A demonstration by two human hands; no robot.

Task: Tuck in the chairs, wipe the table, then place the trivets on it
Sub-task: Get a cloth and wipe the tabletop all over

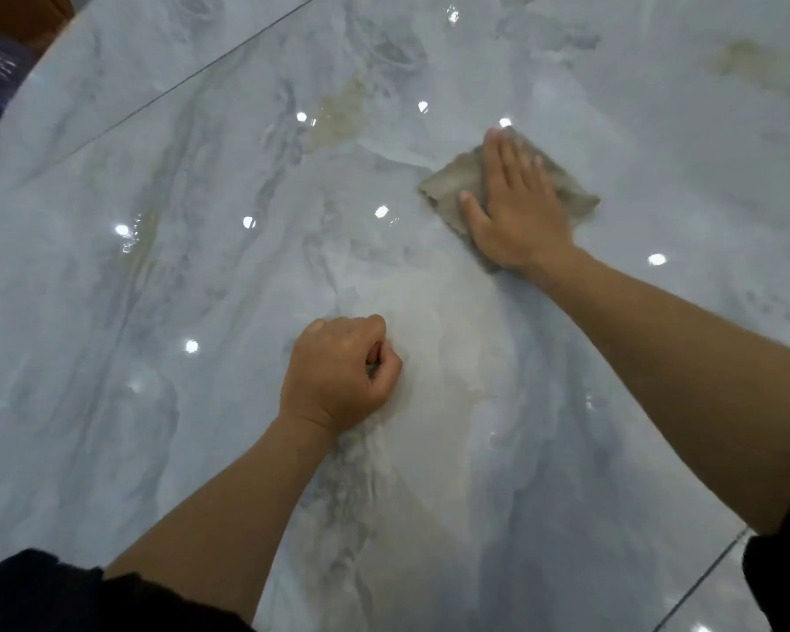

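Observation:
A glossy grey-white marble table (201,266) fills the view. A folded grey-brown cloth (452,177) lies flat on it right of centre. My right hand (514,203) presses down on the cloth with straight fingers spread across it. My left hand (340,374) rests on the table nearer to me as a closed fist, knuckles down, with nothing visible in it. No chairs or trivets are in view.
A yellowish stain (343,114) marks the table beyond the cloth, and a fainter one (749,61) lies at the far right. A thin dark seam (179,86) crosses the top left. The table's curved edge (8,107) runs along the left, with dark objects beyond it.

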